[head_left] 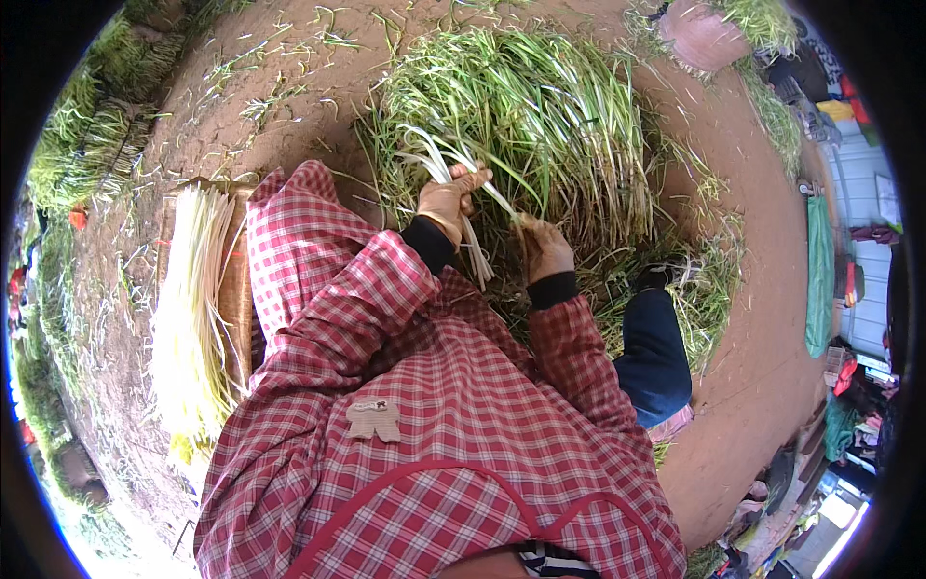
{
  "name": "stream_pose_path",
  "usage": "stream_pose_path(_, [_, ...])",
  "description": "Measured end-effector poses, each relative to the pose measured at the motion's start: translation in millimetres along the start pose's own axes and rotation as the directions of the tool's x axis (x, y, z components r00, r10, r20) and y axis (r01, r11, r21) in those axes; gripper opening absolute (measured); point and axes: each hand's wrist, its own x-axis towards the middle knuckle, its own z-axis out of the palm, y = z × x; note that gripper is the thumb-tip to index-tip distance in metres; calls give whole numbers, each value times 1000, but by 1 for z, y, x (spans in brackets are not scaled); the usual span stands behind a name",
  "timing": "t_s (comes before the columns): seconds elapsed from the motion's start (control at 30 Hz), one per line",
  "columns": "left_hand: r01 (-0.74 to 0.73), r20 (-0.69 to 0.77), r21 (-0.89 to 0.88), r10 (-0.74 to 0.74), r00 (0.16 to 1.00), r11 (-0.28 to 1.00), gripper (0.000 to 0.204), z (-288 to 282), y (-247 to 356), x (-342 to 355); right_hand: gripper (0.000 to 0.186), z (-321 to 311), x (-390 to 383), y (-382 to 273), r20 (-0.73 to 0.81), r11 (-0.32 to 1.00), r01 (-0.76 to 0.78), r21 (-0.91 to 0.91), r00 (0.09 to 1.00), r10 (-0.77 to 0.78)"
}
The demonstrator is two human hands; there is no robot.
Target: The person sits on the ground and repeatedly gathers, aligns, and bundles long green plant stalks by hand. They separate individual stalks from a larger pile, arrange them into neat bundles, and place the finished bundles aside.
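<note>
My left hand (449,203) is closed around a small bunch of pale white stalks (429,152), held over a heap of green leafy stalks (511,106). My right hand (544,249) pinches the lower end of one pale green stalk, just right of the bunch. Left of my red checked clothing lies a long, neat bundle of peeled whitish-yellow stalks (188,309) on a brown support (236,309).
Brown dirt ground (270,87) is strewn with loose leaves. More green piles (101,125) line the left. A pinkish round object (702,37) sits at top right. A green cloth (818,270) and clutter run along a pale panelled wall (868,289) on the right.
</note>
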Motion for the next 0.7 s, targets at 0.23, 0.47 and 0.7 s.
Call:
stream_pose_path(0.23, [49, 333, 209, -118, 936, 977, 16, 5, -6, -7, 36, 4, 10, -10, 276, 965, -253, -72, 925, 263])
stream_pose_path(0.47, [11, 186, 292, -68, 980, 956, 17, -7, -22, -9, 16, 8, 23, 10, 76, 954, -23, -298, 996, 47])
stream_pose_path(0.7, [17, -8, 177, -16, 1000, 984, 18, -8, -6, 3, 17, -6, 21, 25, 21, 943, 53, -330, 999, -49])
